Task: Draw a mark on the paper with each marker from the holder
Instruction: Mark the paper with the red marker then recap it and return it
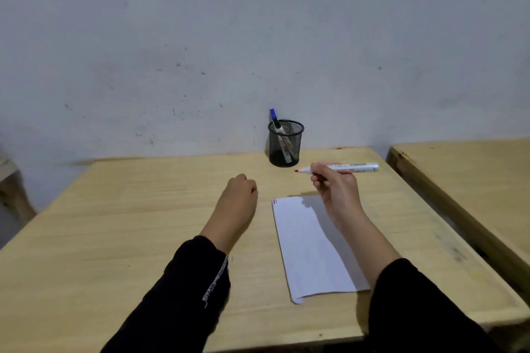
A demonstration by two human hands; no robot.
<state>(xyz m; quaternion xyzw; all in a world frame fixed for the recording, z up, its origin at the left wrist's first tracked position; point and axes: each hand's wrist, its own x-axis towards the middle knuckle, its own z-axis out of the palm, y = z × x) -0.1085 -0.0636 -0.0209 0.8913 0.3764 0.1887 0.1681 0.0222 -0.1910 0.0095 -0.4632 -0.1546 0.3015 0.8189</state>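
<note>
The right hand (334, 189) is pinched on the white-barrelled marker with the bare red tip (341, 167), cap off, barrel lying level and tip pointing left, held up clear of the table. Just below and toward the person from that grip lies the white sheet of paper (309, 249), and at its far left corner, down-left of the red tip, sits a small red mark, possibly with a darker line beside it; too small to call. So red looks done, I'd judge. Just beyond the tip stands the black wire-mesh holder (285, 143), a blue-capped marker (274, 119) leaning inside with at least one more pale barrel, so those seem left to do. The left hand (239, 190) is curled into a loose fist left of the grip; whether it hides the cap, I cannot tell. The pale wooden table (143, 209) is open between paper and holder; a second table (473, 169) stands off right.
</note>
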